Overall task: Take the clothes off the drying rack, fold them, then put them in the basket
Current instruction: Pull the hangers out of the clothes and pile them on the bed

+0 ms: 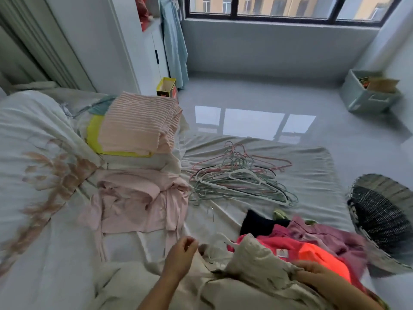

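Observation:
A beige garment [257,262] lies crumpled on the bed in front of me. My right hand [317,276] grips its cloth at the right. My left hand [181,253] hovers just left of it, fingers loosely curled, holding nothing. Behind the beige piece is a heap of unfolded clothes: neon red [312,251], mauve [328,236] and black [257,222]. A loosely folded pink garment [138,200] lies at centre left. A folded stack with a pink striped piece [138,124] on top sits further back. The dark wicker basket [384,218] stands off the bed's right edge.
Several empty hangers [241,177] lie piled mid-bed. A white duvet with leaf print [33,164] fills the left. On the glossy floor stand a yellow box [166,87] and a grey crate [368,92] near the window.

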`<action>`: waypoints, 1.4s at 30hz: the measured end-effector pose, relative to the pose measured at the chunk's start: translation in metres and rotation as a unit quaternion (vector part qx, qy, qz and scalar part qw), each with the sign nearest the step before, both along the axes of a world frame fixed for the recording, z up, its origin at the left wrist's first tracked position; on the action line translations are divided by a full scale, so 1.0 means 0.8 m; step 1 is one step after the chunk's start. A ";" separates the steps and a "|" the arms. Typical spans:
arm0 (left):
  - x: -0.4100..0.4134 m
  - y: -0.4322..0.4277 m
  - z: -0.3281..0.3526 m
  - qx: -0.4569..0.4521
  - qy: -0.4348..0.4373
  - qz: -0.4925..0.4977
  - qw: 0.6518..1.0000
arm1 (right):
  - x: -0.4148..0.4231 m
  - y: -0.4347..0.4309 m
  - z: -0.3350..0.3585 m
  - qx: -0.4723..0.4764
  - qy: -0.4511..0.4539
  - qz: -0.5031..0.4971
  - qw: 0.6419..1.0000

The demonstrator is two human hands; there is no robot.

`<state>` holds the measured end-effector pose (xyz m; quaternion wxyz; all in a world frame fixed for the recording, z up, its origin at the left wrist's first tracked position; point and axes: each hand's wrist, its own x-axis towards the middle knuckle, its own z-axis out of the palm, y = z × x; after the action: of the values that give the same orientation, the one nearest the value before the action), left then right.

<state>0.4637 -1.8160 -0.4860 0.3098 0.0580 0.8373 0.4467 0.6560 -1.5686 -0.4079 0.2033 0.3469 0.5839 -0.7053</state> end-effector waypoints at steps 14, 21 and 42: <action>0.281 0.149 -0.029 0.026 0.024 -0.336 0.941 | 0.213 0.117 -0.029 0.326 -0.127 -0.024 0.936; 0.334 0.142 -0.022 -0.041 0.081 -0.355 0.930 | 0.125 0.012 -0.097 0.367 -0.017 0.197 0.909; 0.239 0.047 0.083 -0.106 0.218 -0.127 0.962 | 0.145 0.002 0.003 0.275 0.220 0.108 0.930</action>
<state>0.6549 -1.7786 -0.4195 0.1782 0.2267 0.9128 0.2891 0.7720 -1.5671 -0.4057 0.0408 0.1602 0.8188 -0.5498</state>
